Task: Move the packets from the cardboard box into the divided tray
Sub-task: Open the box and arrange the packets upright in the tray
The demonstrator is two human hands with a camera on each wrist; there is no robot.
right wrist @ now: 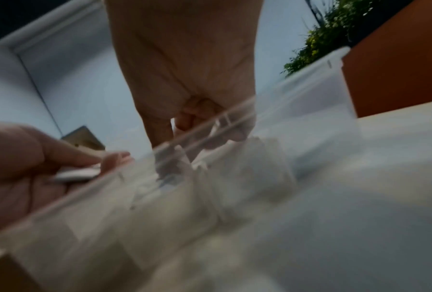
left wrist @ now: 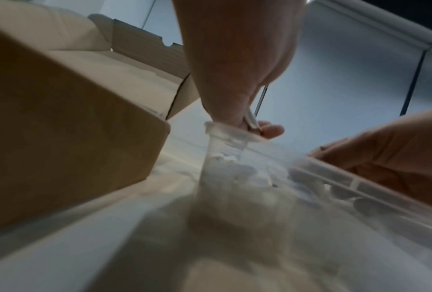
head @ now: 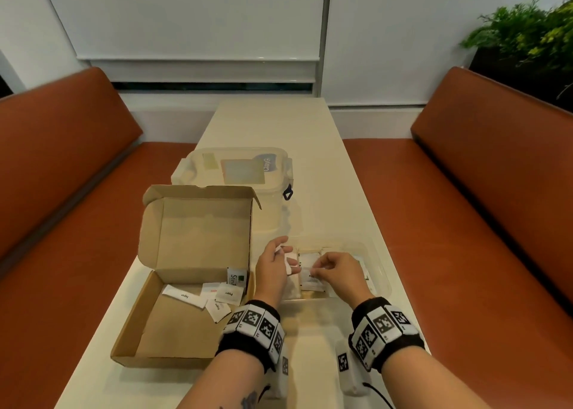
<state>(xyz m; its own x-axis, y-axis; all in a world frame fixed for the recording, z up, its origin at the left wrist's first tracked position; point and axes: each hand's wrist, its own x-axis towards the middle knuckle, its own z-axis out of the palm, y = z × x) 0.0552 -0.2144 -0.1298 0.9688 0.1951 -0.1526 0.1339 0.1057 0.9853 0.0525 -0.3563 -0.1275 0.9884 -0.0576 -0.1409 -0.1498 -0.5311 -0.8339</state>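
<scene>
The open cardboard box (head: 173, 334) lies at the left with several white packets (head: 228, 294) at the back of its floor. To its right stands the clear divided tray (head: 384, 280), with packets in its compartments. My left hand (head: 286, 258) hovers over the tray's left end and pinches a few thin white packets (left wrist: 251, 120) between thumb and fingers. My right hand (head: 319, 269) is over the middle compartment, fingers curled, pinching one white packet (head: 310, 273) low in the tray. The tray rim (right wrist: 297, 83) crosses in front of the right hand's fingertips (right wrist: 192, 116).
A clear lidded plastic container (head: 242, 173) stands behind the box, whose lid (head: 201, 222) is propped upright. Orange benches (head: 465, 222) flank the narrow cream table (head: 279, 123). A potted plant (head: 527, 33) is at the far right.
</scene>
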